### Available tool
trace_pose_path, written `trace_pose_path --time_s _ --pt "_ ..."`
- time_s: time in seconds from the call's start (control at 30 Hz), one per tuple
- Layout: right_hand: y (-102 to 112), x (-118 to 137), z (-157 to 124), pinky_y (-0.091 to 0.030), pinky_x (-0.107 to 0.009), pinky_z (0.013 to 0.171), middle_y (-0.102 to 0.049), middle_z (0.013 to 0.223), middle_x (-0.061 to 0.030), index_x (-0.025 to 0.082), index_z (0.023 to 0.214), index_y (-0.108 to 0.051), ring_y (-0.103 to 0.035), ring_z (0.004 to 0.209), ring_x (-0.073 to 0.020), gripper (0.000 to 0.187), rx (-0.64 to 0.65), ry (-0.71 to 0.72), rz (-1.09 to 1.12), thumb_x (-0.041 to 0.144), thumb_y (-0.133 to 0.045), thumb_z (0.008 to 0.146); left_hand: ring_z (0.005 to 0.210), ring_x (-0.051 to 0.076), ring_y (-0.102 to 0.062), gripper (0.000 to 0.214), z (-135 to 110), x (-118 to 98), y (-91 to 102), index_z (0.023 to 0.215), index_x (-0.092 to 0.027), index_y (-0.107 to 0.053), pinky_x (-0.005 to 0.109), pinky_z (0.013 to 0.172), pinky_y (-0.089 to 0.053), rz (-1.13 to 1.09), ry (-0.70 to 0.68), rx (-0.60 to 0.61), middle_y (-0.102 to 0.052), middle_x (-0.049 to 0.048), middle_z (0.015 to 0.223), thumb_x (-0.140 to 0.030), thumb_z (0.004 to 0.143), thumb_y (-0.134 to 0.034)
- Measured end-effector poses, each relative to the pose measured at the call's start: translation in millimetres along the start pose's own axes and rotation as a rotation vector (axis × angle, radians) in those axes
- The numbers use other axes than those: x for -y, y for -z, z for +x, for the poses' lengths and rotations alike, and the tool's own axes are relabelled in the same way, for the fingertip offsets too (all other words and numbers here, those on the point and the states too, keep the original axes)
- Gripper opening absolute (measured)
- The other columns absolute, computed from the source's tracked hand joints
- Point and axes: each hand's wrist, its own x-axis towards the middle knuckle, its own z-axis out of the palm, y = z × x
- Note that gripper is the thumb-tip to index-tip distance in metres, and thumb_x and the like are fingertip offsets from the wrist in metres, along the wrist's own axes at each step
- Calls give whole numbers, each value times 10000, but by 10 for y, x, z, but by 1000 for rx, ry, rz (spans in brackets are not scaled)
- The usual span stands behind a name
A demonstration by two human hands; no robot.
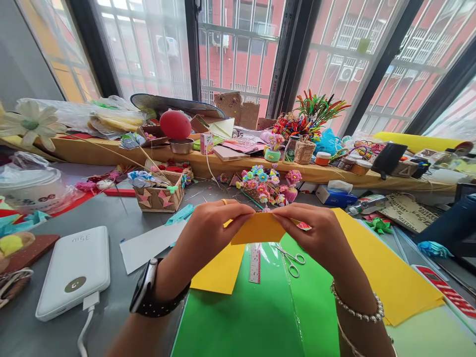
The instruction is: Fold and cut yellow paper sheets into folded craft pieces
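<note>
Both hands hold a small folded piece of yellow paper above the table. My left hand, with a ring and a black watch on the wrist, pinches its left edge. My right hand, with a bead bracelet, pinches its right edge. Under the hands lie a green sheet, yellow sheets, a small ruler and scissors.
A white power bank with a cable lies at the left beside a white paper. A woven box, paper flowers, a red ball and craft clutter fill the wooden shelf under barred windows.
</note>
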Motion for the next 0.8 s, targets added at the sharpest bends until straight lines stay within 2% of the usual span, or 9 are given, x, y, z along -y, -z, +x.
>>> trace_pose_path --time_s 0.13,0.27,0.33,0.4,0.47,0.57,0.7,0.8 --pt "97 -129 -24 -489 -293 676 -698 834 -20 210 827 -669 -637 754 -177 146 -73 -25 -59 203 -533 775 644 112 -625 118 -4 48 76 785 -225 -654 193 609 -463 8 36 -33 -698 -36 752 -196 762 -542" --pt "154 -253 -44 -491 -327 717 -699 806 -31 204 789 -676 -638 750 -191 115 -215 -106 -98 232 -575 742 665 125 -627 102 1 83 134 762 -214 -668 205 635 -468 -21 129 -125 -702 -30 758 -215 738 -569" --pt "154 -277 -45 -503 -325 707 -697 789 -36 195 794 -673 -642 737 -189 131 -299 -198 10 269 -580 741 660 128 -627 95 4 92 135 765 -207 -674 201 612 -479 -114 255 -205 -702 -29 744 -236 717 -596" --pt "139 -271 -37 -519 -308 676 -693 760 -37 184 798 -664 -647 709 -180 177 -355 -286 207 318 -555 759 668 128 -629 102 7 103 111 770 -203 -676 190 596 -492 -273 401 -311 -700 -31 743 -249 703 -615" --pt "121 -251 -25 -525 -292 657 -691 752 -37 182 792 -663 -647 706 -176 219 -327 -327 377 363 -541 765 698 130 -631 104 12 122 69 769 -205 -679 187 612 -504 -467 501 -415 -698 -33 758 -253 692 -628" --pt "97 -234 -5 -526 -272 654 -687 851 -49 187 868 -653 -641 767 -181 265 -205 -376 521 396 -593 717 714 134 -626 122 27 156 5 772 -209 -685 197 631 -509 -694 566 -504 -694 -29 758 -264 670 -649" --pt "51 -223 21 -523 -268 646 -673 913 -89 155 965 -607 -635 792 -181 419 -137 -394 656 456 -610 674 675 127 -607 134 54 160 -33 753 -192 -685 213 611 -509 -813 626 -636 -681 -16 730 -267 644 -663" --pt "-16 -166 38 -512 -253 616 -681 840 -84 148 879 -620 -633 755 -171 374 -106 -405 696 461 -604 674 649 111 -596 118 72 124 -49 735 -185 -682 208 604 -505 -909 638 -680 -674 -19 710 -251 638 -667"
